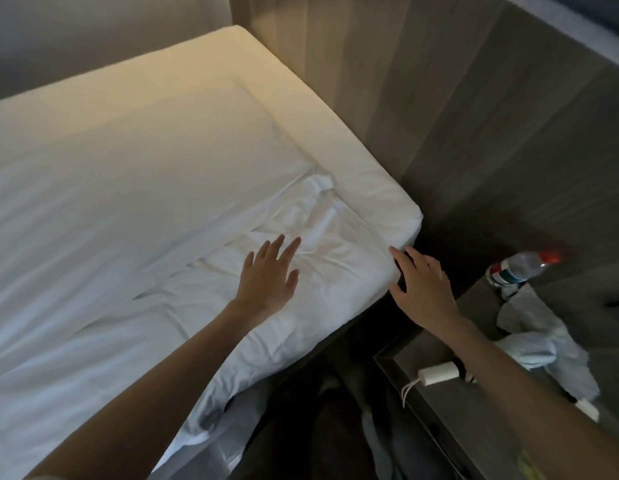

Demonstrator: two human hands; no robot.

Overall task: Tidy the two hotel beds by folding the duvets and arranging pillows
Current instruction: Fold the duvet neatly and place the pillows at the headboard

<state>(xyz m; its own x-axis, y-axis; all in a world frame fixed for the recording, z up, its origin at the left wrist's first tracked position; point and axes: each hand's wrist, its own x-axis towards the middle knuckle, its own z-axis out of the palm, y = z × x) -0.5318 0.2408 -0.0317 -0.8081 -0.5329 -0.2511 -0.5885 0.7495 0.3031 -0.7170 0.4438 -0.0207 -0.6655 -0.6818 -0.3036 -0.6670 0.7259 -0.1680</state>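
Your left hand [270, 275] lies palm down on the white, softly creased duvet [145, 202], fingers straight and spread apart, gripping nothing. It rests on the rumpled patch near the corner of the bed, where the fabric bunches into folds.

Your right hand [424, 289] is just beside the edge of the bed at that same corner, fingers apart and only lightly curved. The fingertips [393, 251] reach the edge of the bedding, but you cannot tell whether they touch it. This hand holds nothing either.

The duvet is spread flat across most of the white-sheeted mattress [381, 199]. Its far edge runs parallel to the mattress side and leaves a bare strip of sheet along it. Nearer to you, the duvet hangs over the side of the bed.

The mattress corner sits against a grey-brown wood-grain wall panel [439, 98]. To your right, under your right forearm, stands a dark wooden bedside table [439, 403]. On it are:
- a clear plastic water bottle with a red cap [516, 268], lying on its side at the far end
- a crumpled white cloth or paper heap [536, 341] near the bottle
- a small white cylinder with a thin cord [438, 373] near the table's front edge
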